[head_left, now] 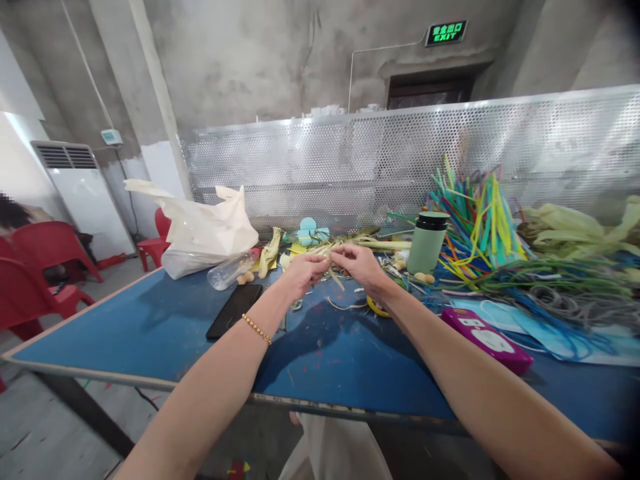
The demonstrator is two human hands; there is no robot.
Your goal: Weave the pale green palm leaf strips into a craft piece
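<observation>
My left hand [306,272] and my right hand [359,265] meet above the middle of the blue table. Both are closed in a pinch on thin, pale husk strips [337,279], and one end hangs below the fingers. The fingertips hide most of what is between them. Just behind the hands lie more pale green stalks and husk pieces [395,245]. A yellow ring-shaped thing [377,307] sits under my right wrist. Small cut scraps [297,305] are scattered beneath my left hand.
On the left are a white plastic bag [207,230], a clear bottle [230,270] and a black phone [234,312]. To the right stand a green tumbler [427,243], colourful strips [485,227], a husk pile [575,227] and a purple box [485,339]. Perforated metal panels [300,160] rise behind.
</observation>
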